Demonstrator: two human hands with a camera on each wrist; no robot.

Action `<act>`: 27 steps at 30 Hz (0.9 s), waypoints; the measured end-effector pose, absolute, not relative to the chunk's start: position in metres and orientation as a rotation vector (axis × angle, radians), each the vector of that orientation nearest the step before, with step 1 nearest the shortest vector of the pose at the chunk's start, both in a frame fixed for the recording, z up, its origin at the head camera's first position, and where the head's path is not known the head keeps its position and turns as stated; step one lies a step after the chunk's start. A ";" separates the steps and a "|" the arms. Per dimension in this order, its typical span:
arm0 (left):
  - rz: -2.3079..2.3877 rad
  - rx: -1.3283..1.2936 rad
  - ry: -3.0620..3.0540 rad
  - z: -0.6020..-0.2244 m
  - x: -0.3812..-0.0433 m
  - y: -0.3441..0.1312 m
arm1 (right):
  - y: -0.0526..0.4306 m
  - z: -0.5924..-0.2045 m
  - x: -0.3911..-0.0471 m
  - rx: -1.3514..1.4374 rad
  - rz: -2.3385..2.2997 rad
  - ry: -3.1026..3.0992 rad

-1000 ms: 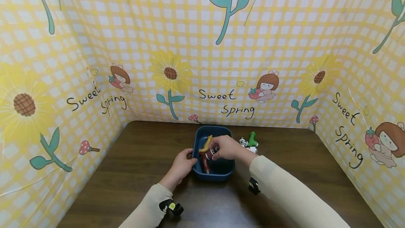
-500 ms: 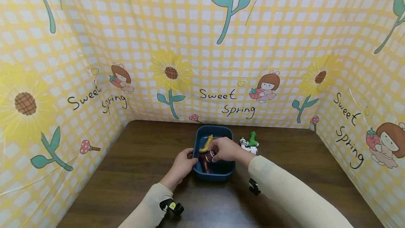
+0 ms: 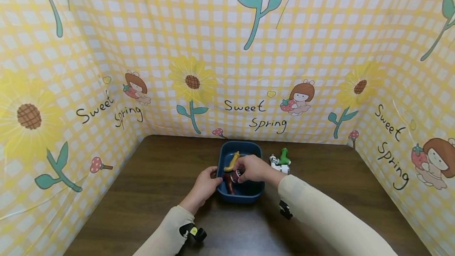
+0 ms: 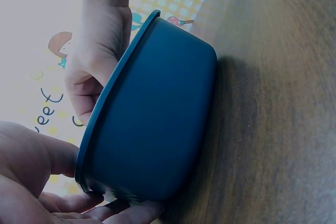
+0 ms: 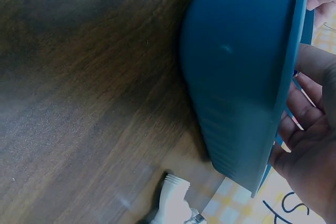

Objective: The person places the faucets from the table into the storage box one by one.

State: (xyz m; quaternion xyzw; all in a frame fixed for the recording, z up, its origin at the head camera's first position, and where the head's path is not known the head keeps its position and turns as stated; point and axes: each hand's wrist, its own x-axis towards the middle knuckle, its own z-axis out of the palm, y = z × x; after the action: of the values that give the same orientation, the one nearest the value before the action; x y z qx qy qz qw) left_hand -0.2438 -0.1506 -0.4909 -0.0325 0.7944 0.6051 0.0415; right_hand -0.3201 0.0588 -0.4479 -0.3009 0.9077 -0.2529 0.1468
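A dark blue plastic bin stands on the table. My left hand grips its left rim, thumb on top and fingers against the outer wall, as the left wrist view shows. Reaching over the bin, my right hand pinches a dark red tap-shaped piece with a pale ring near its top. The piece is inside the bin, partly covered by the fingers. Beside it lies a yellow curved tap-shaped piece. The right wrist view shows the right fingers over the bin's rim, their grip hidden behind the wall.
Right of the bin, a green tap-shaped piece and white pieces with shiny metal parts lie close together on the brown wooden table. One white piece shows a threaded end. A yellow checked cloth surrounds the table.
My right hand has shifted slightly down, and the dark red piece has turned a little in the bin. The left hand stays on the rim. The white pieces show more.
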 end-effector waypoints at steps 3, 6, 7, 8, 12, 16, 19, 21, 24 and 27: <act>1.854 -0.101 2.434 -0.492 -0.244 -0.150 | 0.059 -0.449 -0.321 -0.868 -0.725 2.616; 1.863 -0.094 2.434 -0.492 -0.244 -0.150 | 0.059 -0.450 -0.322 -0.851 -0.729 2.609; 1.866 -0.091 2.433 -0.493 -0.244 -0.150 | 0.059 -0.450 -0.323 -0.847 -0.732 2.605; 1.868 -0.087 2.432 -0.493 -0.244 -0.150 | 0.059 -0.451 -0.323 -0.841 -0.736 2.599; 1.877 -0.080 2.423 -0.493 -0.244 -0.151 | 0.059 -0.451 -0.324 -0.836 -0.752 2.575; 1.866 -0.079 2.429 -0.493 -0.244 -0.151 | 0.059 -0.450 -0.324 -0.843 -0.759 2.572; 1.854 -0.086 2.443 -0.492 -0.244 -0.151 | 0.059 -0.450 -0.324 -0.851 -0.762 2.576; 1.851 -0.090 2.449 -0.492 -0.244 -0.151 | 0.059 -0.449 -0.324 -0.856 -0.754 2.579; 1.851 -0.092 2.452 -0.492 -0.244 -0.151 | 0.060 -0.450 -0.325 -0.862 -0.724 2.590; 1.857 -0.089 2.446 -0.493 -0.244 -0.151 | 0.061 -0.450 -0.325 -0.865 -0.684 2.603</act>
State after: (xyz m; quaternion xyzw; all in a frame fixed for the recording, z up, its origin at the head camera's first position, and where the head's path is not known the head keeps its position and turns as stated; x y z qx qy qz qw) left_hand -0.2441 -0.1508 -0.4929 -0.0289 0.7957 0.6041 0.0344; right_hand -0.3250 0.0608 -0.4498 -0.3023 0.9094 -0.2389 0.1566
